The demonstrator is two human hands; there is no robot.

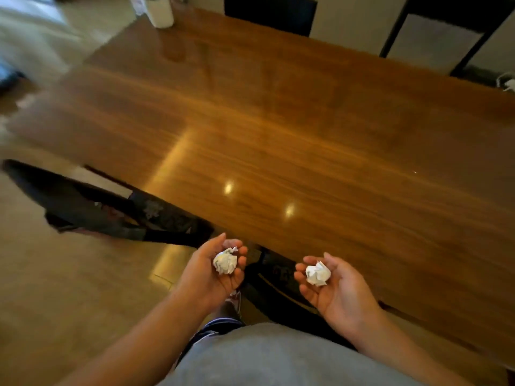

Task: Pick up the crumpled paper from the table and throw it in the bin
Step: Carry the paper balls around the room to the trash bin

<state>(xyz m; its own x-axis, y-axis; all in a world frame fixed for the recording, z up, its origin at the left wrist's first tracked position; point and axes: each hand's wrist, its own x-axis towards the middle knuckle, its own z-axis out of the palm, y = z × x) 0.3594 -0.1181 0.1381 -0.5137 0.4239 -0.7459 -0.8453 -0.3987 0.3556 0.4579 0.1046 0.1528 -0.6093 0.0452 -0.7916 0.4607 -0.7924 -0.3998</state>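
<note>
My left hand (211,271) is palm up just off the near edge of the wooden table (278,129), its fingers curled around a white crumpled paper ball (225,262). A second crumpled paper ball (317,273) rests in my right hand (334,291), also palm up, at the table's near edge. A white cylindrical bin (159,11) stands on the floor beyond the table's far left corner; only its lower part shows.
A dark chair (106,210) is tucked at the table's left side, another dark chair (270,12) at the far side. A black metal frame (471,48) stands at the back right. Tiled floor (55,288) lies to my left.
</note>
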